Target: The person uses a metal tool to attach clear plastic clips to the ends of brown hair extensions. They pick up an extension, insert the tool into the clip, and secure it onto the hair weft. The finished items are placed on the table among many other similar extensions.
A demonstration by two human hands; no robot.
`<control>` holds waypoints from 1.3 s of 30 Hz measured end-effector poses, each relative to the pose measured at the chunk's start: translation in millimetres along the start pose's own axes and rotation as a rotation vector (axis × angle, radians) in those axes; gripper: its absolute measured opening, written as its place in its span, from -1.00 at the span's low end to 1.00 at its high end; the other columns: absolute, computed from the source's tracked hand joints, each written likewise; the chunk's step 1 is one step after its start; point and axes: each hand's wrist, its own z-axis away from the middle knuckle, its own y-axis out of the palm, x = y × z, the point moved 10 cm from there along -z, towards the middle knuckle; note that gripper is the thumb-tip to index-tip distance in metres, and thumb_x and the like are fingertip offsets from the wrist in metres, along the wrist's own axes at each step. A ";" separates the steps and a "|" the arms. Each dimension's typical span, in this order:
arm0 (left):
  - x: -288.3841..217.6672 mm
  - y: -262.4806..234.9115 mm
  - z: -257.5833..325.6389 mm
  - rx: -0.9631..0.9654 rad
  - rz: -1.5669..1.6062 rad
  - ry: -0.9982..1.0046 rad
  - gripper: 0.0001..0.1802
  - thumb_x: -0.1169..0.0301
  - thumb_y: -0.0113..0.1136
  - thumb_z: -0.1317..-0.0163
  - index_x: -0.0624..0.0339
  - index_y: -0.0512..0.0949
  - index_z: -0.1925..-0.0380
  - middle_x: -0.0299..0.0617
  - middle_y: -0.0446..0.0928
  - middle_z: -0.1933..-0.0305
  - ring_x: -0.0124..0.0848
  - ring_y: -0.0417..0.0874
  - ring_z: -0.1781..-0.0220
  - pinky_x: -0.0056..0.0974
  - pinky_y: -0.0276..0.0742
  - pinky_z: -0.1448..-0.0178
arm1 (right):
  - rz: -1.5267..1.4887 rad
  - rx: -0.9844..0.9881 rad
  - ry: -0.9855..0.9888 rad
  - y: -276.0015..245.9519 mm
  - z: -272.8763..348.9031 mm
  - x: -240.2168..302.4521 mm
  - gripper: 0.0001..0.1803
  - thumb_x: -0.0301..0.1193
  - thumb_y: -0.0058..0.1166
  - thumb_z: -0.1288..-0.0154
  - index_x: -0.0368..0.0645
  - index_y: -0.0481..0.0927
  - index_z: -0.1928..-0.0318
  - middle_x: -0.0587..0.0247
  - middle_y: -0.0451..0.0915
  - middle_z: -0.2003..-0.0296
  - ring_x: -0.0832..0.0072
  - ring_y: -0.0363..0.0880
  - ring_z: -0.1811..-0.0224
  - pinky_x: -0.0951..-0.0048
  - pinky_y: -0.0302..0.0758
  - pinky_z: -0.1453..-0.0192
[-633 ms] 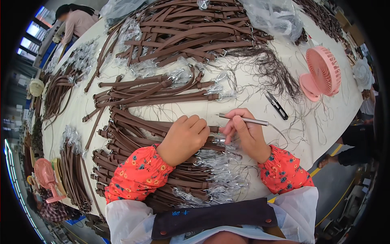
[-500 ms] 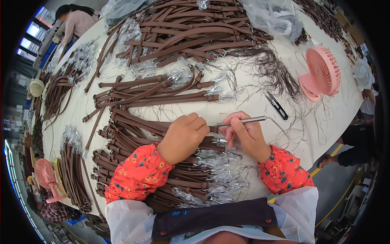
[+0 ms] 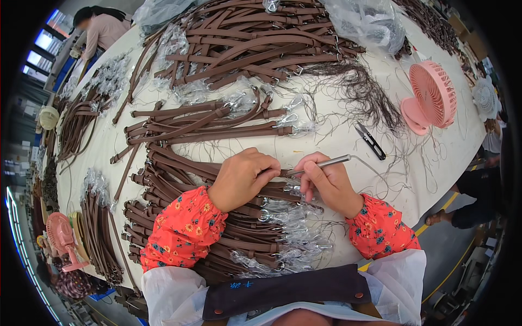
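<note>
My left hand (image 3: pixel 243 178) is closed, with thumb and forefinger pinching the end of a brown strap (image 3: pixel 285 173). Between the fingers of my right hand (image 3: pixel 333 186) is a slim metal pen-like tool (image 3: pixel 336 161), with a thin grey cord (image 3: pixel 370 167) running from its back end. The tool's front points at the strap end by my left fingertips; its very tip is hard to make out. Beneath both hands lies a thick row of brown straps (image 3: pixel 244 231), their metal clasps wrapped in clear plastic (image 3: pixel 291 217).
Black thread snips (image 3: pixel 371 142) lie right of my hands, near a pink fan (image 3: pixel 432 98) and a tangle of dark threads (image 3: pixel 367 95). Beyond are more straps (image 3: pixel 255 38) and a plastic bag (image 3: pixel 367 24). Another person (image 3: pixel 106 32) stands at the far left.
My left hand has turned slightly and shifted left, its thumb now showing along the strap end. In my right hand the metal tool has tilted and slid a little toward the left.
</note>
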 end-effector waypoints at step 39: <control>-12.0 7.3 3.2 0.071 -0.187 0.127 -0.74 0.45 0.42 -0.08 0.18 0.51 0.31 -0.17 0.47 0.26 -0.14 0.58 0.29 -0.14 0.53 0.21 | 0.038 -0.082 -0.273 -8.6 3.9 19.1 -0.71 -0.32 -0.17 -0.65 -0.30 0.45 -0.09 0.16 0.63 0.25 0.54 0.64 0.34 0.53 0.54 0.19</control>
